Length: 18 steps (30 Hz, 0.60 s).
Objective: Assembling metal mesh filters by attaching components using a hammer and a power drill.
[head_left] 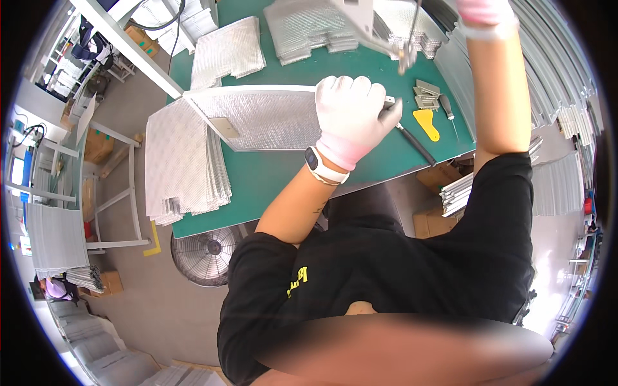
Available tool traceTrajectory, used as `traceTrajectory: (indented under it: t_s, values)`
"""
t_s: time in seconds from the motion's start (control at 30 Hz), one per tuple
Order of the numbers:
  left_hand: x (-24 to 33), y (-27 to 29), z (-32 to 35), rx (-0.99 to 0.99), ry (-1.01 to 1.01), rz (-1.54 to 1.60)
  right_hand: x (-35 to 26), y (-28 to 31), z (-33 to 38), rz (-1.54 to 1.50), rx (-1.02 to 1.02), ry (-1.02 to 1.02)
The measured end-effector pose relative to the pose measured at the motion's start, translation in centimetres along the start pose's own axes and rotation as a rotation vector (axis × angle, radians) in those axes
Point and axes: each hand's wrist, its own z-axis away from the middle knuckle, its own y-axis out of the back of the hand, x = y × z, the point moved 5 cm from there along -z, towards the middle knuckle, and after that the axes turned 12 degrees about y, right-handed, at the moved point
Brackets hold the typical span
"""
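The person stands at a green tabletop (283, 180). The left hand (351, 116), in a white glove, lies with its fingers curled on the right end of a flat silver mesh panel (264, 116) that rests in the middle of the tabletop. The right hand (486, 13) is raised high at the top edge, mostly cut off, so I cannot tell how open it is. A yellow scraper (427, 123) and a few small metal clips (426, 95) lie just right of the panel. A tall stack of mesh sheets (180, 164) sits at the left.

One head-worn fisheye looks steeply down — close over the green worktable (270, 177).
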Motion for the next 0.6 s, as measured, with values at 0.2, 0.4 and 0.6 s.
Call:
traceTrajectory:
  t_s: [0.2, 0.4, 0.6]
  values:
    - [-0.2, -0.7, -0.3, 0.059, 0.047, 0.042, 0.7, 1.2, 2.4, -0.226, 0.063, -0.023]
    - [0.1, -0.9, -0.2, -0.008, 0.026, 0.014, 1.3, 1.1, 2.1, -0.310, -0.127, -0.007]
    - [-0.4, -1.1, -0.1, 0.052, 0.025, 0.066, 1.7, 1.1, 1.9, -0.298, -0.034, -0.012]
